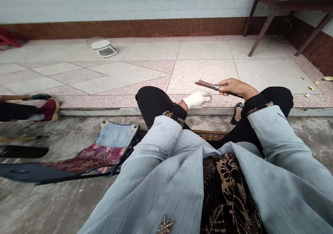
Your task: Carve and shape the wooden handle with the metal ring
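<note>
My right hand (230,87), bare, pinches a short brown stick (205,84) near its right end. Silvery wire (216,87) seems to be wound round the stick beside my fingertips. The stick points left, and its far tip is pale and rough. Just below it is my left hand (199,98) in a white knitted glove, with the fingers curled together. Whatever those gloved fingers hold, if anything, is hidden. Both hands are above the edge of the tiled step (192,78), between my knees.
A low white stool (102,46) stands on the tiles near the wall. At the back right is a wooden table (275,0). A patchwork fabric recliner (99,152) lies to my left. Beyond it, a person's red shoe (49,110) rests by the step.
</note>
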Demonstrator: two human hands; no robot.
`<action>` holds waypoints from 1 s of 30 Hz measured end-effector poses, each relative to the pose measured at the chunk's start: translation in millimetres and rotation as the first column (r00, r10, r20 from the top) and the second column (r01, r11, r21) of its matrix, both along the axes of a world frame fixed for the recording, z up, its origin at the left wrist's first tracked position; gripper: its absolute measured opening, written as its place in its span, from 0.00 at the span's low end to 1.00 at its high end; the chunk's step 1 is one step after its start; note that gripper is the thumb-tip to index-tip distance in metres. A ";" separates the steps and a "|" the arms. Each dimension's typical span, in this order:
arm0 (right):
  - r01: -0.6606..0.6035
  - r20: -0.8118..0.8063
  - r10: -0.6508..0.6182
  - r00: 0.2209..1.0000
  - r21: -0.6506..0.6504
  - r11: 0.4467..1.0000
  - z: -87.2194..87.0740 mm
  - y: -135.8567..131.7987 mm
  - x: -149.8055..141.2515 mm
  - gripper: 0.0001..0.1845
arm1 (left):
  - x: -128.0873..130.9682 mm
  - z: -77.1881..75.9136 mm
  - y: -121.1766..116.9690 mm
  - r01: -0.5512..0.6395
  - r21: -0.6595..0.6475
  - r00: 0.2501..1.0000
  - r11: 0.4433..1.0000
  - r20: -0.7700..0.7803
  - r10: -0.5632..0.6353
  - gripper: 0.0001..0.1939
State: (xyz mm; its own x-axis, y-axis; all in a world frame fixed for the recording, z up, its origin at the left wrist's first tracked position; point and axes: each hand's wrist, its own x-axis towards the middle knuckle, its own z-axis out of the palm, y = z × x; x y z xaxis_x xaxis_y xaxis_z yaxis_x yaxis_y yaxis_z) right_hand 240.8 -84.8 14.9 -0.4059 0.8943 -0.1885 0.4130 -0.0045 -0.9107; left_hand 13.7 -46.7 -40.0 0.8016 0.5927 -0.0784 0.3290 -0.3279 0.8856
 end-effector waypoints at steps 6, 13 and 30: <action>0.262 0.430 -0.326 0.842 0.201 0.944 -24.2 21.1 -1.6 0.18 | 3.9 -19.2 3.1 0.120 0.153 0.992 0.981 -0.053 -0.113 0.13; -0.313 0.493 0.425 0.759 -0.296 0.902 -18.1 10.8 3.4 0.19 | 1.7 -10.8 4.8 0.075 0.165 0.995 0.984 -0.084 -0.061 0.09; 0.158 0.656 -0.349 0.670 0.333 0.930 -29.8 21.1 -3.6 0.15 | 1.7 -12.8 -5.8 0.062 0.010 0.998 0.998 -0.027 -0.061 0.06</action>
